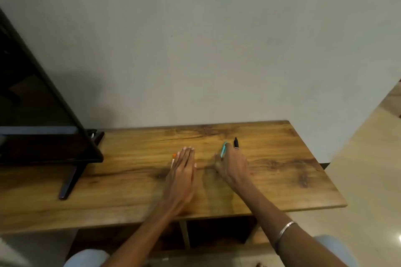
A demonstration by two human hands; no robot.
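Note:
My left hand [183,166] lies flat on the wooden table [271,180] with its fingers straight and together. It covers most of a white pen with an orange tip [173,158], which peeks out at the hand's left edge. A little to the right, my right hand [233,166] has its fingers curled and holds a teal pen [223,150], which sticks out past the thumb side. A black pen [235,143] points away just beyond its knuckles; I cannot tell whether the hand grips it too.
A black flat-screen TV [39,119] stands on the table's left part, with one stand leg [72,179] reaching toward the front edge. A grey wall runs behind the table. The table's right end [338,197] borders a beige floor. An open shelf sits below the front edge.

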